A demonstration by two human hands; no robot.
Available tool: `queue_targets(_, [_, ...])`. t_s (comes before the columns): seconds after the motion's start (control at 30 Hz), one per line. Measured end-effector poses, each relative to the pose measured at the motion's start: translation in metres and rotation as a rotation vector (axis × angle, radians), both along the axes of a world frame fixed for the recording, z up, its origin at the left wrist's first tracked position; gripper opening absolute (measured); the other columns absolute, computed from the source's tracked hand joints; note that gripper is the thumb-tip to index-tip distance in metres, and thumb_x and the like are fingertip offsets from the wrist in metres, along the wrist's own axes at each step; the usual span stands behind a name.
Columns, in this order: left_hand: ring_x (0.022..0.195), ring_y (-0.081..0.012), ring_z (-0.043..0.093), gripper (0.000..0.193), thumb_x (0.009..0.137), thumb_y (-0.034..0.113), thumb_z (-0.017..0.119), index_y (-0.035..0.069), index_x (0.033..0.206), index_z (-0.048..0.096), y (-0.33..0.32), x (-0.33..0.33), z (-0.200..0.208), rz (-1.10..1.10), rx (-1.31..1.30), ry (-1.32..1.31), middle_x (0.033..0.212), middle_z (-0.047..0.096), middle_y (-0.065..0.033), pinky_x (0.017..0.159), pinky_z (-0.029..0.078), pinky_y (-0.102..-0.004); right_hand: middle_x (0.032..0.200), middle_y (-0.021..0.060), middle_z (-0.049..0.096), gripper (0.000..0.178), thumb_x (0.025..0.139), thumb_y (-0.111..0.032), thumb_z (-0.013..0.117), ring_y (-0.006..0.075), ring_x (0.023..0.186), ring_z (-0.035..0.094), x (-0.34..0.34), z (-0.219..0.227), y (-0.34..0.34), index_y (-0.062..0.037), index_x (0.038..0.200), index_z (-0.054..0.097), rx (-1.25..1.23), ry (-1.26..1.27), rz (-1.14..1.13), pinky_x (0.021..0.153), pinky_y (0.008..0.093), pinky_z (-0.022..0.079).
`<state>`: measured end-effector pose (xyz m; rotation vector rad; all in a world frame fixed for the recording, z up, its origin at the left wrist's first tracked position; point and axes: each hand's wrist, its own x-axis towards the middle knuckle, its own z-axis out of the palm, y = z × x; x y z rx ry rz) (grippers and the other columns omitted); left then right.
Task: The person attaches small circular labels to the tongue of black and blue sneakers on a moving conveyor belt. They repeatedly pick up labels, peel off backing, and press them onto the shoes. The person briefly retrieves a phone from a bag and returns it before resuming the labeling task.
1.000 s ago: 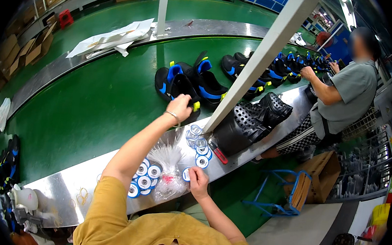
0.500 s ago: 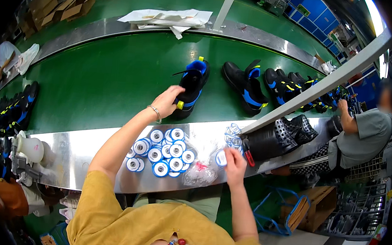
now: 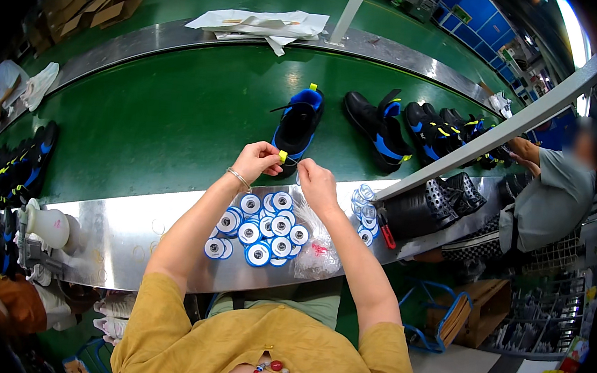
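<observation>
A black and blue shoe (image 3: 297, 125) stands on the green belt, its heel toward me. My left hand (image 3: 260, 159) pinches the yellow pull tab (image 3: 282, 156) at that heel. Close to the tab, my right hand (image 3: 318, 187) is closed in a pinch on something thin that I cannot make out clearly; a pale bit shows below its fingertips. Round white tags with blue rims (image 3: 260, 231) lie heaped on the metal ledge under my forearms. Beside them is a clear plastic bag (image 3: 318, 255) of fine pieces. A smaller pile of tags (image 3: 364, 204) is at its right.
Another black and blue shoe (image 3: 378, 131) lies to the right, with more shoes (image 3: 434, 133) beyond it. A slanted grey post (image 3: 485, 137) crosses the right side. Red-handled cutters (image 3: 386, 230) rest by black perforated items (image 3: 427, 202). A co-worker (image 3: 551, 189) sits at the right.
My right hand has moved from the ledge, where it held a round tag, up to the shoe's heel. My left hand now pinches the yellow tab, and the shoe has shifted slightly.
</observation>
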<state>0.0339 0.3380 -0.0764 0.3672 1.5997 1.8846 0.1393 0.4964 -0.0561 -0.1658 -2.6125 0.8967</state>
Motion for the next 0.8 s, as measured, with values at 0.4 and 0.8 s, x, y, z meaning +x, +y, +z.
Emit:
queue_targets(0.4, [0.066,-0.0120,0.064,0.009,0.089,0.010,0.062,0.002,0.092,0.060,-0.007,-0.003,-0.002,0.040,0.020,-0.028,0.081,0.064,-0.0058,0.056,0.052,-0.0219,0.080,0.0178,0.066,0.019,0.092,-0.022,0.049,0.0387,0.075,0.063,-0.023,0.007,-0.023,-0.0056,0.091,0.059,0.046,-0.156,0.028,0.065,0.0489,0.048])
queue_targets(0.8, [0.069,-0.0049,0.058,0.008,0.090,0.010,0.061,0.003,0.092,0.064,-0.010,0.013,0.026,0.224,0.023,0.389,0.077,0.064,0.0003,0.052,0.045,-0.0189,0.079,0.0182,0.064,0.012,0.091,-0.006,0.050,0.0329,0.072,0.064,-0.027,0.024,-0.023,-0.0003,0.100,0.054,-0.369,0.069,0.130,0.062,0.0378,0.048])
